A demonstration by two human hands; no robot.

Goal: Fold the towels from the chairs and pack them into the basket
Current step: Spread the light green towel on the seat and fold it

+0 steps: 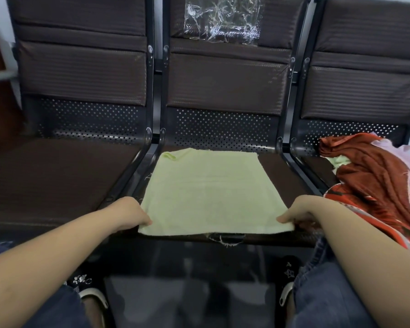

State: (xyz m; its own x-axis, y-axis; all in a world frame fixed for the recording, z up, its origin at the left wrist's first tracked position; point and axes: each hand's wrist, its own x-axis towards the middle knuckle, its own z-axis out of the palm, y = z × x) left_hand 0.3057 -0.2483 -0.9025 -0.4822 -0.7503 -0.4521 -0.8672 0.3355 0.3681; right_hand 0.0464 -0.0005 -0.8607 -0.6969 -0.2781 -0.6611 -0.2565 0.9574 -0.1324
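Left hand (pixel 130 213) pinches the near-left corner of the green towel (pixel 211 192), thumb on top; right hand (pixel 298 213) pinches the near-right corner likewise, other fingers tucked under the cloth and not visible. The towel lies flat on the middle seat (pixel 287 176), its near edge at the seat's front lip, its far-left corner turned over. Risk, as judged: that turned corner would be trapped in the fold and leave a lump; uneven lift by the two hands would skew the edges; the frayed threads (pixel 223 241) hanging off the front lip could snag. The left seat (pixel 57 176) offers room to that side. On the right seat the red cloth (pixel 374 176) piles close against the right forearm, crowding that side. Basket not in view
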